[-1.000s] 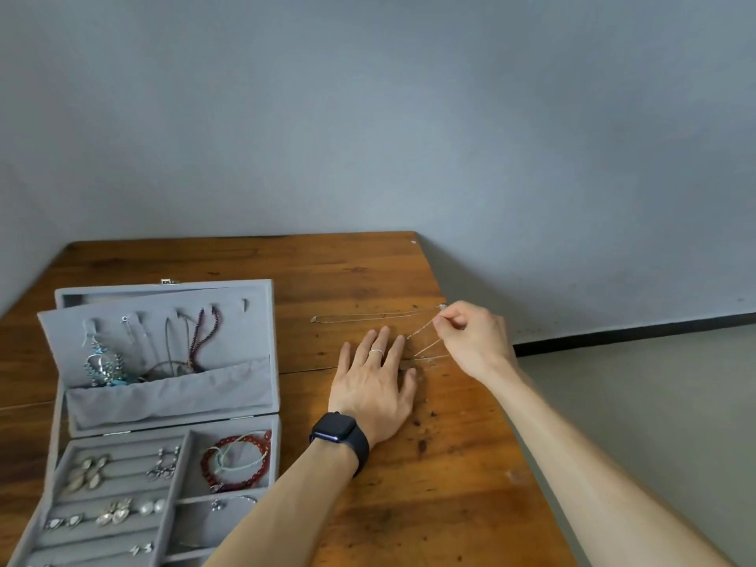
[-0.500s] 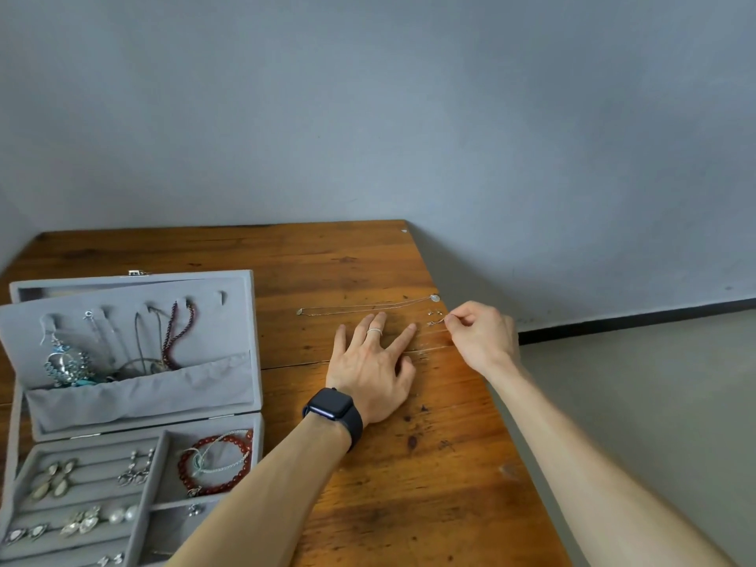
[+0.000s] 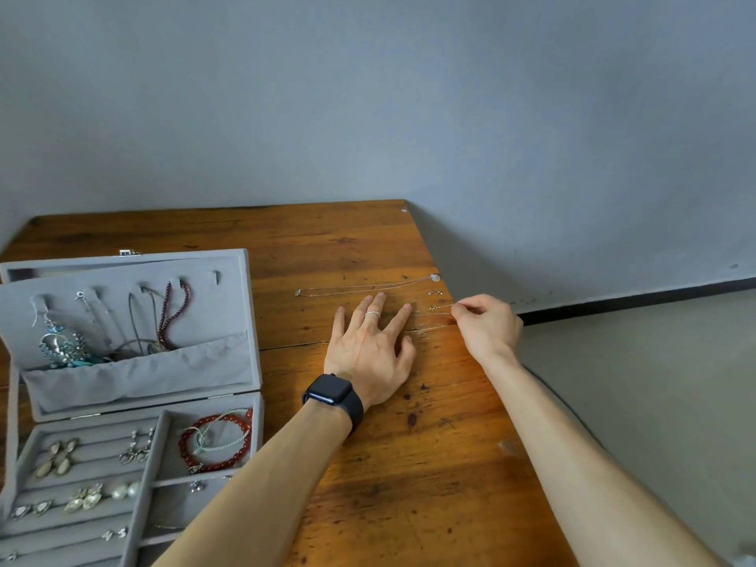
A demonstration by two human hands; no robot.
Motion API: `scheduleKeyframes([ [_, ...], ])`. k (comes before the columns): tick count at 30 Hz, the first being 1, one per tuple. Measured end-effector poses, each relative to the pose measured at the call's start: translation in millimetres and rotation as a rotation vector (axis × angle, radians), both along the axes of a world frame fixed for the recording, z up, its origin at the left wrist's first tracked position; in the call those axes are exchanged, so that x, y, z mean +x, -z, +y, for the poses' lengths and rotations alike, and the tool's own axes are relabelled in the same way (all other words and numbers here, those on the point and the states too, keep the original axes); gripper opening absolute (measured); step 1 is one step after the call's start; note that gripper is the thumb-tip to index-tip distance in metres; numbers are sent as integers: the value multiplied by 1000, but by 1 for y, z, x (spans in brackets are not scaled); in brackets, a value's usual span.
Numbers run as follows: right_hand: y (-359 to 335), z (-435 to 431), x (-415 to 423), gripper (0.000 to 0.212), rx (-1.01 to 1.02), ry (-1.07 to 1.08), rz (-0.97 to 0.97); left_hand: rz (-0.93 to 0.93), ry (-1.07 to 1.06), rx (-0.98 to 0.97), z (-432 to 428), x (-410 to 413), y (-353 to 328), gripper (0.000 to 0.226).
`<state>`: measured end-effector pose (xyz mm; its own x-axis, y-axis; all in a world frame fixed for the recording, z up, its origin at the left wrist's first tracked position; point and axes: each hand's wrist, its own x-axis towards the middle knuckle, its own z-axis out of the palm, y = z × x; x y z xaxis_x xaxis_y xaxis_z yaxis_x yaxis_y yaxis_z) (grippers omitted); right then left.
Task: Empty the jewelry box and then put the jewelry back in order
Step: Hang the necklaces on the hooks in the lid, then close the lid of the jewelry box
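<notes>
left hand [image 3: 368,354]: laid flat on the table [image 3: 409,464], fingers straight and spread (ring and watch worn).
right hand [image 3: 487,329]: pinched one end of the thin chain [image 3: 433,308] at the table's right edge.
thin chain: stretched over the wood between both hands.
second necklace [image 3: 368,287]: lay straight just beyond the left fingertips.
jewelry box [image 3: 253,321]: stood open at the left edge, still filled.

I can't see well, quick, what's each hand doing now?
Left hand: open, flat on the wooden table.
Right hand: closed, pinching a thin silver chain.
</notes>
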<state>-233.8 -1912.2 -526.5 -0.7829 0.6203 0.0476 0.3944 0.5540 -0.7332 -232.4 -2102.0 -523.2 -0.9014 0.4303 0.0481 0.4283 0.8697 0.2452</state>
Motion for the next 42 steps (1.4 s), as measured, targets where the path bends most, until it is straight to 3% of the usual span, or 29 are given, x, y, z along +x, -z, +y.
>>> scheduleKeyframes([
  [6, 3, 1, 4, 13, -169, 8, 36, 7, -2, -11, 0, -3, 2, 61],
  [17, 1, 0, 9, 10, -199, -9, 50, 9, -22, 35, -1, -1, 3, 65],
  [22, -8, -15, 35, 23, 36, -109, 61, -10, -64, 0, -1, 5, 0, 63],
  [27, -23, -39, 92, 26, 386, -356, 100, -68, -26, -131, -15, 39, -17, 61],
  [30, -32, -58, 128, 31, 487, -450, 76, -81, -12, -127, -34, 68, -33, 60],
  [42, -40, -145, 227, 35, 454, -579, 82, 84, -99, -9, -147, 181, -63, 57],
])
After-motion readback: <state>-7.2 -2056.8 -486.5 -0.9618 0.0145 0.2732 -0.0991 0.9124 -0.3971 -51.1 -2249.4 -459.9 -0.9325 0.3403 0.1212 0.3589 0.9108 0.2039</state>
